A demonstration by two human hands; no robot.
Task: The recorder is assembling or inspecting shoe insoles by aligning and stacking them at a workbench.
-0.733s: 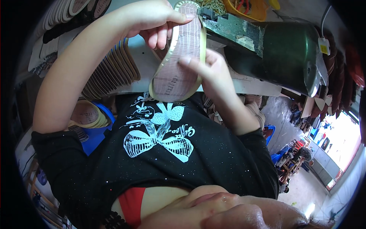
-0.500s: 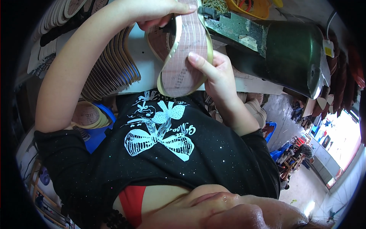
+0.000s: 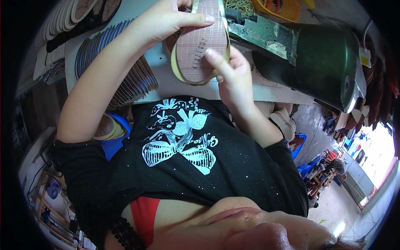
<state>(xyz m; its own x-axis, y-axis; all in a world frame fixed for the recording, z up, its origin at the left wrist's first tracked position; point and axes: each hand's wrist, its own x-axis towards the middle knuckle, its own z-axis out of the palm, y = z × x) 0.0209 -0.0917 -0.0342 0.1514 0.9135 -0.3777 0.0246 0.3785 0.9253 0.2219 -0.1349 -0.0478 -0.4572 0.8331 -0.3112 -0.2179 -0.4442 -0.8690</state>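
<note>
A pale grey surface (image 3: 175,85) runs across the upper part of the view. On its right side sits a dark green machine housing (image 3: 321,62), the bulkiest thing here, with a worn green plate running leftward from it. On the left of the surface lies a fanned row of flat shoe insoles (image 3: 125,79) with blue edges, and further pale soles are racked beyond them at the top left. A blue bin (image 3: 114,141) holding more insoles stands below the surface edge.

Above the middle of the surface both hands hold one pink shoe insole (image 3: 202,41) with a yellowish rim, ribbed face showing. The left hand (image 3: 166,18) has its grip clenched on the insole's upper left edge, thumb lying across the face. The right hand (image 3: 233,77) grasps the lower right edge, forefinger pressed onto the face.
</note>
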